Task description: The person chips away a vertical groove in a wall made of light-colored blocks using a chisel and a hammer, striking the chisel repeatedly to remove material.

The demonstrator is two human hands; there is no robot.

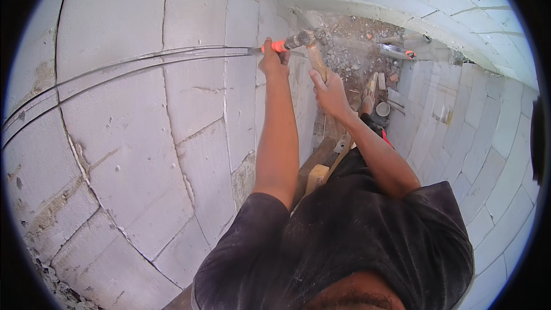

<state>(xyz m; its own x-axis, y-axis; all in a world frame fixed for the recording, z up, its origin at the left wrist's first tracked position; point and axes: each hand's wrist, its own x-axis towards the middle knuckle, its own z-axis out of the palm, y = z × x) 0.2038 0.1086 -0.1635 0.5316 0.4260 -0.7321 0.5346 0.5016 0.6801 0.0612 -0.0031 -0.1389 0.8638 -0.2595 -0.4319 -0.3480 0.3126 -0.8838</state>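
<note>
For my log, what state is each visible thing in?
Left grip: closed around the chisel
Right grip: closed around the hammer
Chisel: blade end at the wall grooves
Hammer: head at chisel's butt, contact unclear
Block wall: cut by long grooves
Floor: strewn with rubble
Round container: on floor, contents unclear

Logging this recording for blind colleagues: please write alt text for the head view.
A person's left hand holds an orange-gripped chisel to a pale block wall, at the end of two parallel grooves; the right hand grips a wooden-handled hammer, its head near the chisel's butt. Rubble lies beyond.
</note>
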